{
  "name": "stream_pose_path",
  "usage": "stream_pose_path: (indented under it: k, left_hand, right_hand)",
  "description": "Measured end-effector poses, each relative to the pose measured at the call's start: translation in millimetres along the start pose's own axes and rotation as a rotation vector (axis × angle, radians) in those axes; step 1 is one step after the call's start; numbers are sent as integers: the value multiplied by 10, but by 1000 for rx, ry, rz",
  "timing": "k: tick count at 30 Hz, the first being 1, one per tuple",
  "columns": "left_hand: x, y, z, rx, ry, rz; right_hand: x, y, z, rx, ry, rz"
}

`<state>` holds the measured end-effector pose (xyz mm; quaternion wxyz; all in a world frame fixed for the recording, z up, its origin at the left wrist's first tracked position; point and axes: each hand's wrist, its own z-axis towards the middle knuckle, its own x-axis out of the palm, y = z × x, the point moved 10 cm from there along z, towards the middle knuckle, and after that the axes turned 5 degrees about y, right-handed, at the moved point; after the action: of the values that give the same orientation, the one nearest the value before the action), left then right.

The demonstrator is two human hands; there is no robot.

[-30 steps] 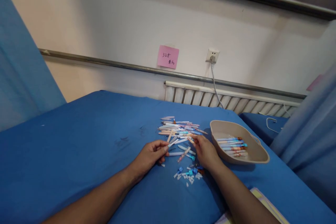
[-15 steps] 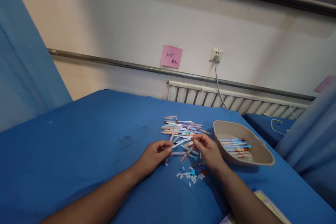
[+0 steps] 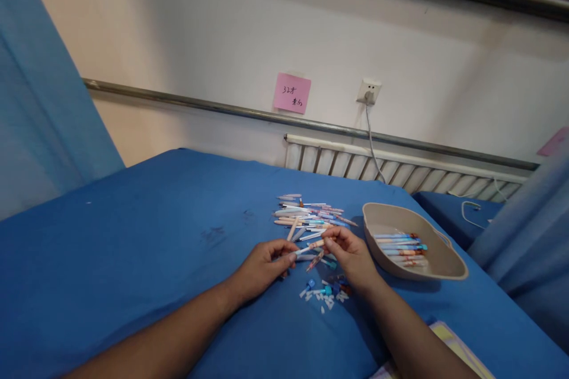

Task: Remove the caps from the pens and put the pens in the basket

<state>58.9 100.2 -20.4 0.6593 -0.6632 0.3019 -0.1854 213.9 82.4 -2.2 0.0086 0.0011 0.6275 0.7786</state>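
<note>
Between my two hands is a slim pen (image 3: 316, 244) with an orange patterned barrel and a whitish end. My left hand (image 3: 267, 263) pinches the whitish end, while the fingers of my right hand (image 3: 353, 256) close on the patterned barrel. Whether the two parts are fully joined cannot be made out. Just beyond the hands lies a loose pile of pen barrels and white refills (image 3: 291, 212). Below them, nearer to me, small white tips (image 3: 329, 303) are scattered around turquoise and blue caps (image 3: 326, 290). A patterned barrel (image 3: 315, 262) lies under the held pen.
To the right stands a beige basin (image 3: 440, 267) with several pens (image 3: 400, 247) in it. All this rests on a blue-covered bed (image 3: 169, 237). A yellow-edged item (image 3: 457, 343) lies at the lower right. Behind are a radiator (image 3: 347, 159), a rail and a plugged-in cord (image 3: 370, 136).
The white piece and patterned barrel, at different angles before, now lie in one line between my hands. My left hand has shifted slightly right. The camera view has moved a little.
</note>
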Motion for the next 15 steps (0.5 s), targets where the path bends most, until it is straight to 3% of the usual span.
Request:
stream_pose_path:
  k: [6,15]
  left_hand:
    - [66,-59,-27,1,51,42]
    - [112,-114,-71,12,56,60]
  right_hand:
    - [293,-42,-102,30,172,-72]
    - [297,97,-132,-38,182,-394]
